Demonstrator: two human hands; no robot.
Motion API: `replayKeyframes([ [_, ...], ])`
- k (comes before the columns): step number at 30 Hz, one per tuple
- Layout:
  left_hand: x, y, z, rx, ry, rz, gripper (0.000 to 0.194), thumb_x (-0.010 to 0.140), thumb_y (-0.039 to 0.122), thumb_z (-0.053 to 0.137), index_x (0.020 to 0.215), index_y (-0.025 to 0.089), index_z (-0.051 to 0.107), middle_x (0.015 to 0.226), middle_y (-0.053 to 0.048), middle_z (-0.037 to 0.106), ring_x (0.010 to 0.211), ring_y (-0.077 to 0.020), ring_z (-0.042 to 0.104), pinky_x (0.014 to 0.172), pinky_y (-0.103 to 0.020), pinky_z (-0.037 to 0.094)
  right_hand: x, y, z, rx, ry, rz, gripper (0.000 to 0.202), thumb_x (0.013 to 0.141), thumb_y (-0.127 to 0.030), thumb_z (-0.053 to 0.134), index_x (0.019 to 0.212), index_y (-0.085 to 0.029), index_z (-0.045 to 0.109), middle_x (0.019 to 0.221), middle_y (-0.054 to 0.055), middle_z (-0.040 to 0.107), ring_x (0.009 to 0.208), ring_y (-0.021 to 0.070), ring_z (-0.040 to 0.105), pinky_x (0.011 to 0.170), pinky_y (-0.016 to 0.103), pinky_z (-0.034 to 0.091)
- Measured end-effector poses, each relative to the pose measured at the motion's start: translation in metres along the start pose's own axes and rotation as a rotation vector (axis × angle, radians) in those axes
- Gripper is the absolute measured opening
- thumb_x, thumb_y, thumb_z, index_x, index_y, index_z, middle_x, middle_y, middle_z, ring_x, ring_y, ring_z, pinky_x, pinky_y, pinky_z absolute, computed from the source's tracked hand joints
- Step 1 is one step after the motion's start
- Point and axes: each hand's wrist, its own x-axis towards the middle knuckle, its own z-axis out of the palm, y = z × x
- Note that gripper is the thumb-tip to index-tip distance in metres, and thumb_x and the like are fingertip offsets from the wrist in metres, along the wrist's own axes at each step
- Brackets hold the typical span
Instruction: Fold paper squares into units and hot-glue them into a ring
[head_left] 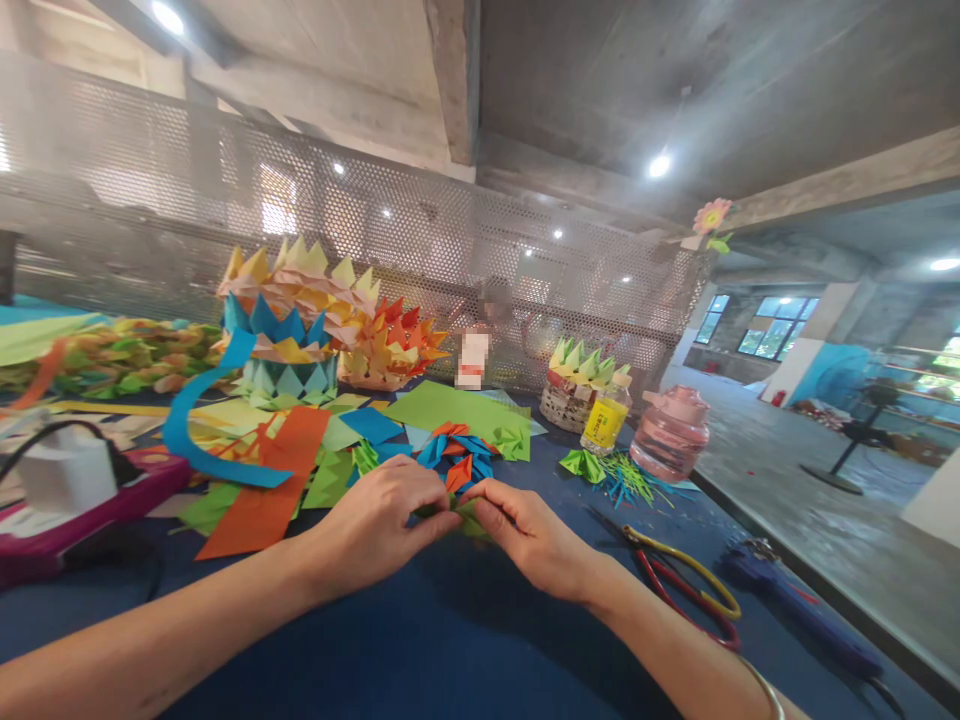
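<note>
At the middle of the blue table (360,640), my left hand (397,510) and my right hand (525,530) meet with fingertips pinched on a small folded green paper (471,518). Much of that paper is hidden by the fingers. Just beyond them lies a ring of folded blue and orange paper pieces (459,450). Green folded pieces (511,442) sit to its right, by a large green sheet (442,405). Left of my left hand are an orange strip (266,490) and a curled blue strip (184,420).
Folded paper crowns (289,345) stand at the back left, near a magenta power strip (97,520). On the right are a yellow-labelled bottle (604,420), a pink bottle (670,432), scissors (690,590), and a blue tool with a cord (806,605).
</note>
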Motion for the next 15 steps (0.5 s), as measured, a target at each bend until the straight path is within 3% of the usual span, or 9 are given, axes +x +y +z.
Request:
replayKeyframes([
  [4,0.000,0.000,-0.001,0.000,0.016,0.005,0.026,0.094,0.029,0.054,0.071,0.018,0.058,0.068,0.000,0.063,0.068,-0.0150,0.058,0.071,-0.028,0.039,0.001,0.001,0.000,-0.035,0.014,0.009,0.023,0.093,-0.041,0.052,0.095,-0.019,0.058,0.075,-0.001,0.057,0.066,0.0129,0.048,0.060,0.024,0.037],
  [10,0.000,-0.001,-0.005,0.026,-0.012,-0.056,0.012,0.080,0.021,0.072,0.082,0.018,0.060,0.080,0.000,0.067,0.080,-0.0194,0.062,0.078,-0.032,0.042,0.006,0.013,-0.007,-0.054,0.265,0.082,0.017,0.086,-0.033,0.061,0.081,-0.016,0.059,0.070,-0.001,0.058,0.066,0.0125,0.050,0.062,0.024,0.040],
  [15,0.001,-0.003,-0.008,0.080,-0.009,-0.070,0.011,0.079,0.014,0.069,0.083,0.019,0.061,0.084,0.000,0.069,0.085,-0.0204,0.064,0.083,-0.035,0.043,0.007,0.013,-0.010,-0.081,0.312,0.091,0.017,0.084,-0.033,0.063,0.079,-0.016,0.062,0.069,-0.001,0.059,0.065,0.0126,0.050,0.061,0.024,0.040],
])
